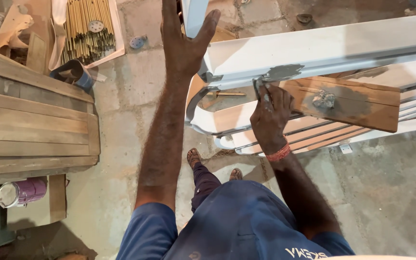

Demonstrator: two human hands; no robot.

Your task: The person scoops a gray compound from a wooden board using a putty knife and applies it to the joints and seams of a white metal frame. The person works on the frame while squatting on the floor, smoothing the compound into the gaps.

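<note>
We see the left hand (181, 41) spread wide, palm braced on the white frame (314, 50) at twelve o'clock, while the right hand (270, 113) pinches a putty knife (257, 85) against grey filler (281, 72), wooden board (362, 103) at three o'clock.

Even soft light, faint shadows on the floor, sharp focus, wide-angle stretching at edges

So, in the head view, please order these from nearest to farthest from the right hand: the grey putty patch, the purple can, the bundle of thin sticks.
From the right hand:
1. Grey putty patch, on the white frame, just above the fingers.
2. Bundle of thin sticks, upper left, on the floor.
3. Purple can, far lower left, lying on its side.
</note>
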